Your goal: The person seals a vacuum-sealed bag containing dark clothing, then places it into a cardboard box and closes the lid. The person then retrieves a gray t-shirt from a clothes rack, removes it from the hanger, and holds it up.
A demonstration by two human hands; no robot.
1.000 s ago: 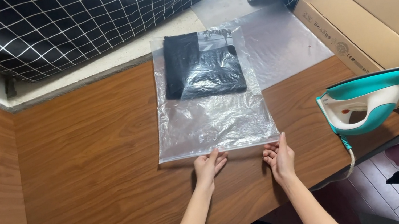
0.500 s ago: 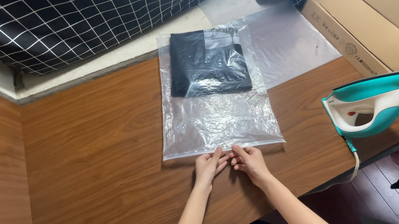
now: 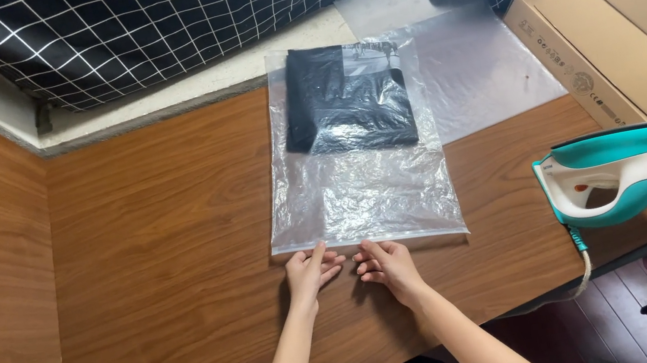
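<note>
A clear plastic bag (image 3: 365, 192) lies flat on the wooden table (image 3: 170, 260). A folded black garment (image 3: 349, 98) fills the bag's far half. My left hand (image 3: 312, 269) and my right hand (image 3: 384, 263) rest side by side at the bag's near edge, fingertips pressing on its strip. Both hands sit near the left half of that edge, a few centimetres apart. Neither hand lifts the bag.
A teal and white iron (image 3: 624, 171) stands on its heel at the table's right edge, its cord hanging down. Cardboard boxes (image 3: 630, 25) are stacked at the right. More plastic sheets (image 3: 480, 72) lie beyond the bag. Black checked fabric (image 3: 165, 20) hangs at the back.
My right hand has slid left along the bag's near edge, from its right corner to beside my left hand. The left hand has stayed in place.
</note>
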